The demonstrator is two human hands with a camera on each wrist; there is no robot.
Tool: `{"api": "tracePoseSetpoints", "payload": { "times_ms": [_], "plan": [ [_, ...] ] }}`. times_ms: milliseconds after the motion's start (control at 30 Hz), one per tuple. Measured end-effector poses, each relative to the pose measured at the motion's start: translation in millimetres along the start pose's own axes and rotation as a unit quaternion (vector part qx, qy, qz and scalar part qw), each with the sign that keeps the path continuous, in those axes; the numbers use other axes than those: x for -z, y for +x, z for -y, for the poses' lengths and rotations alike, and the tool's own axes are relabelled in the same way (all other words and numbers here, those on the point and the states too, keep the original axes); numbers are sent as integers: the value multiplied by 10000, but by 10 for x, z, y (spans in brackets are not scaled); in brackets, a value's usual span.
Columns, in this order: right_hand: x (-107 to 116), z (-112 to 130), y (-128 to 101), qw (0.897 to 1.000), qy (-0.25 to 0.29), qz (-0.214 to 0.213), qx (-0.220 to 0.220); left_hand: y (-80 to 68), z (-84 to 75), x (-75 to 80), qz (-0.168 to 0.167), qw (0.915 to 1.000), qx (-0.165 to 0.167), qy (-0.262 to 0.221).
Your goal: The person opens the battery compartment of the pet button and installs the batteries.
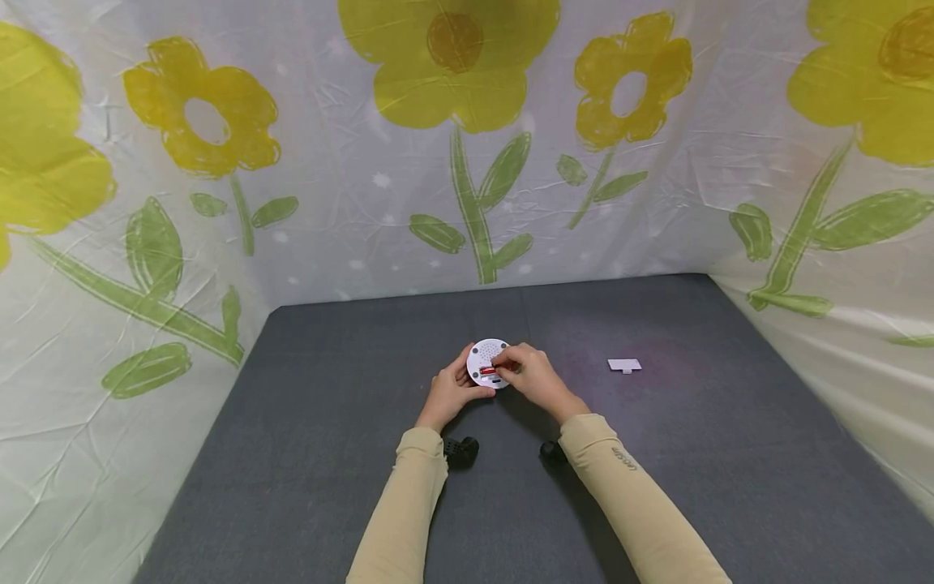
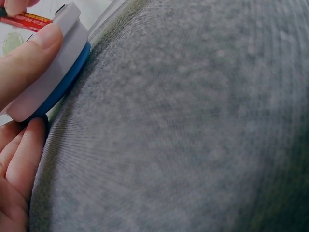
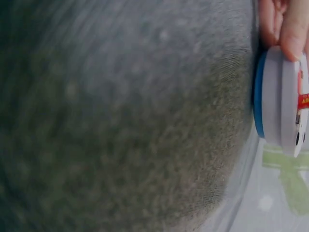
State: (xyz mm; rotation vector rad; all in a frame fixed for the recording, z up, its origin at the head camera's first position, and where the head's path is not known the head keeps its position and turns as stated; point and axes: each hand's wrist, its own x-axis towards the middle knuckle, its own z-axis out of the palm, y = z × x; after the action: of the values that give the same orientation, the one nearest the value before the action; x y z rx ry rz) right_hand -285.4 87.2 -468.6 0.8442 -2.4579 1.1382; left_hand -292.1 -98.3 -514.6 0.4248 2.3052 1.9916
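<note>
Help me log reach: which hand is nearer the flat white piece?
Right. The right hand is left of the flat white piece, not touching; the left hand is farther left, holding the round device.

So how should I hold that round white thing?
I'd grip the round white thing by its rim, coming from the left, where the left hand holds it. Its side wall looks deep enough for fingers, and this likely keeps the face with a red battery free for the right hand.
</note>
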Motion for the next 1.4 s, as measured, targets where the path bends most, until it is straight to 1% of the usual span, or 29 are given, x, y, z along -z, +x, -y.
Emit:
{"api": "tracePoseSetpoints", "payload": {
  "times_ms": [133,233,400,467,567,700,833,900,967,1033,1133,1200,1300,1400],
  "plan": [
    [-3,26,10,9970,-507,330,481,3,-3,-2,25,10000,-15,-78],
    [-17,27,24,9918,-874,507,784,7,0,-1,43,9999,-14,-130],
    [-50,37,42,9848,-1213,637,1069,6,13,8,166,9995,-95,-266],
    [-61,48,47,9831,-1300,690,1092,-3,-2,16,245,9990,-115,-353],
    [-78,64,54,9814,-1380,827,1052,-53,-118,29,382,9982,-125,-436],
    [-93,79,59,9817,-1389,919,923,-104,-251,33,444,9978,-121,-477],
    [-107,67,63,9841,-1333,824,836,-100,-253,29,405,9982,-176,-417],
    [-112,53,60,9862,-1303,728,716,-106,-266,28,369,9986,-215,-322],
    [-114,42,54,9891,-1251,588,505,-108,-277,30,339,9990,-187,-230],
    [-112,39,49,9924,-1143,416,159,-109,-280,32,317,9992,-171,-181],
    [-111,48,46,9937,-993,206,-470,-100,-266,33,291,9993,-148,-197],
    [-116,60,45,9910,-962,179,-915,-87,-235,30,263,9992,-146,-277],
    [-136,74,48,9839,-1014,255,-1446,-53,-152,20,195,9993,-68,-311],
    [-160,81,56,9780,-1079,282,-1766,-23,-71,9,109,9998,-1,-195]
  ]
}}
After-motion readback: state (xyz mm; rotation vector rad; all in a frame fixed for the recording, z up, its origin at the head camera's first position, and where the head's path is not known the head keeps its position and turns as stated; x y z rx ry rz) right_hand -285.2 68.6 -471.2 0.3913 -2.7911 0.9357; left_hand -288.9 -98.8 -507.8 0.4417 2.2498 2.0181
